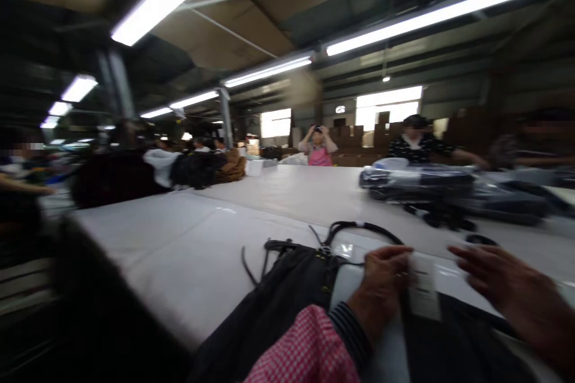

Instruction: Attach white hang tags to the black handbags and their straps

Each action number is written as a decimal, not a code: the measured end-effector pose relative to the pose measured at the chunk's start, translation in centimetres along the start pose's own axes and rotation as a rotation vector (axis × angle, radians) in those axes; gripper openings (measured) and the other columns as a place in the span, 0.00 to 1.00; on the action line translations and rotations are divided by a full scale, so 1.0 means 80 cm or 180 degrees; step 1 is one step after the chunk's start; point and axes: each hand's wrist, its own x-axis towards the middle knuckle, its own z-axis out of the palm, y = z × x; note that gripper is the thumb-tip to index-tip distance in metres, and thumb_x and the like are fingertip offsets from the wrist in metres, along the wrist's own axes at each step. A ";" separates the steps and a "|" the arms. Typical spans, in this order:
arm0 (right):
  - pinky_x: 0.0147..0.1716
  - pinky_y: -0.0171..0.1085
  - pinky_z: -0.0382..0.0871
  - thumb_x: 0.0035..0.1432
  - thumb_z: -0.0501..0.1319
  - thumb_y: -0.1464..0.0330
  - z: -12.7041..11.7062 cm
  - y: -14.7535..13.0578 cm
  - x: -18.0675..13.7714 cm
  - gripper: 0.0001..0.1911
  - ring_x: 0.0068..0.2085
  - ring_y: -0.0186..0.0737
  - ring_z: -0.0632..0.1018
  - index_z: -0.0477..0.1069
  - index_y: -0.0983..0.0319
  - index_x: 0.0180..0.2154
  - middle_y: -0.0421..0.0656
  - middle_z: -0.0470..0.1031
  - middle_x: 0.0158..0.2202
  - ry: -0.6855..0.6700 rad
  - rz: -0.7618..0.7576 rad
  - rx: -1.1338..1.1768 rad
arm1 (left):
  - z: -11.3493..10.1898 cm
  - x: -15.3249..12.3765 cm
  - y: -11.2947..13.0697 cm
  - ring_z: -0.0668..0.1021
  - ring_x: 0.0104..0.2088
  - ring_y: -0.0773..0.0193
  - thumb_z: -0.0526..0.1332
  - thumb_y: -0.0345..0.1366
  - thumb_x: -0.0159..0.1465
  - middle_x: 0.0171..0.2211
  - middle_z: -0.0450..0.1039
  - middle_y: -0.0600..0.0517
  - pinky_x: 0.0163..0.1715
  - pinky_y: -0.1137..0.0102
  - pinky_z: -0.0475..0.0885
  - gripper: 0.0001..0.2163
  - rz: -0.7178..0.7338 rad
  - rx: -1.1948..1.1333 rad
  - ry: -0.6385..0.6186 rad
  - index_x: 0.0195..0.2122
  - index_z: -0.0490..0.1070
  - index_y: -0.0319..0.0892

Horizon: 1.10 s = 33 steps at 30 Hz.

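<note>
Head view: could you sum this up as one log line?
left hand: grips white tag | right hand: open, beside tag | dark bag: on white table | image: blurred

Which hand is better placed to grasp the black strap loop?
Probably left: the left hand lies right beside the strap, touching a white tag; the right hand hovers open, farther away.

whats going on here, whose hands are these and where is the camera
No machine here: the camera sits on a person's head, looking forward and down, so both hands are that person's own. The left hand, in a pink checked sleeve, rests on a white tag; blur hides whether it grips. The right hand is open beside it. Under them lies a dark fabric item with black straps on a white table. Further off, a pile of dark wrapped goods and other people.
</note>
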 end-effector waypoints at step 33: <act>0.18 0.30 0.42 0.50 0.74 0.61 0.041 -0.024 -0.029 0.14 0.21 0.25 0.57 0.75 0.63 0.30 0.36 0.65 0.21 -0.0118 -0.0401 -0.0919 | 0.020 -0.002 0.028 0.75 0.27 0.68 0.75 0.38 0.51 0.26 0.76 0.52 0.31 0.73 0.69 0.12 0.0750 0.1223 -0.0647 0.30 0.76 0.37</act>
